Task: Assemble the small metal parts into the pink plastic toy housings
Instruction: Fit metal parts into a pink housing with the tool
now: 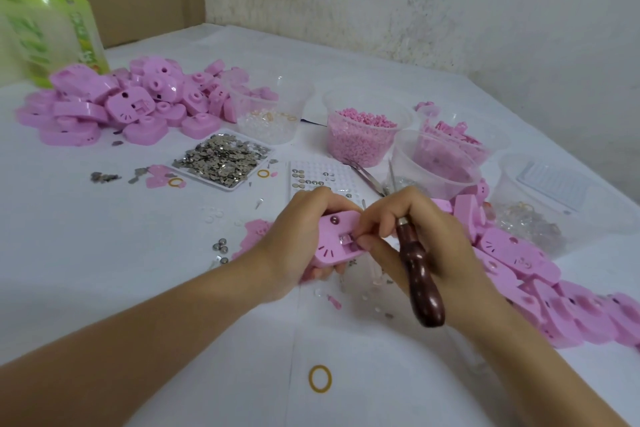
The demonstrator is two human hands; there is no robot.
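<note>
My left hand (294, 236) grips a pink plastic toy housing (334, 239) above the middle of the table, its underside tilted towards me. My right hand (415, 232) pinches a small metal part (346, 238) against the recess in that housing with thumb and forefinger. The same hand holds a tool with a dark wooden handle (420, 282) that points down towards me. A white tray of small metal parts (221, 158) lies behind the hands. A heap of pink housings (128, 104) lies at the back left, and another heap of pink housings (540, 277) at the right.
Clear cups hold pink pellets (363, 135), pink pieces (440, 163) and clear beads (270, 114). A white dimpled tray with button cells (318, 177), tweezers (367, 177), loose cells (220, 246) and a yellow rubber band (320, 378) lie on the white table. A green bottle (45, 24) stands far left.
</note>
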